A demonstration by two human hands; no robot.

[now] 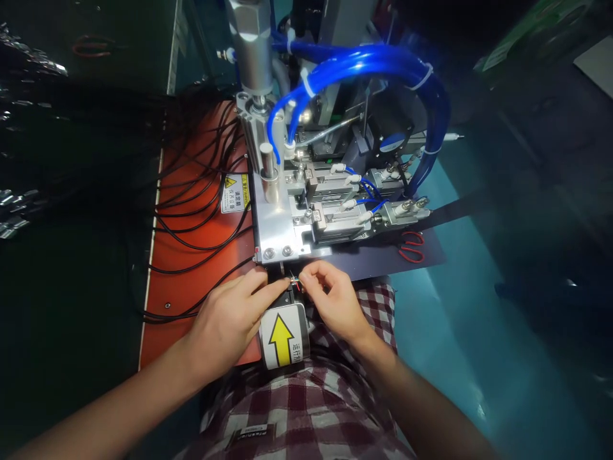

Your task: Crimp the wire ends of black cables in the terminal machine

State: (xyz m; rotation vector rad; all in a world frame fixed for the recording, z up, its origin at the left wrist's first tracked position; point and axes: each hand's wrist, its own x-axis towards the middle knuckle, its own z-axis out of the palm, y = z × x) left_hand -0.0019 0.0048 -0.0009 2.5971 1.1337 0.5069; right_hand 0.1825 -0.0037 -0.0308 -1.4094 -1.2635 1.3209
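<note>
Some thin wires, one of them red, show between my fingertips at the front edge of a metal machine. My right hand is closed in a pinch on these wires from the right. From the left, my left hand reaches over with its index finger stretched to the same small spot. Its other fingers are curled, and what lies under them is hidden. Just below the fingertips sits a white label with a yellow arrow on a rounded housing.
Black cables run across an orange-red surface at left, near a warning label. Thick blue hoses arch above the machine. A tool's red handles stick out at right. Shiny parts lie far left.
</note>
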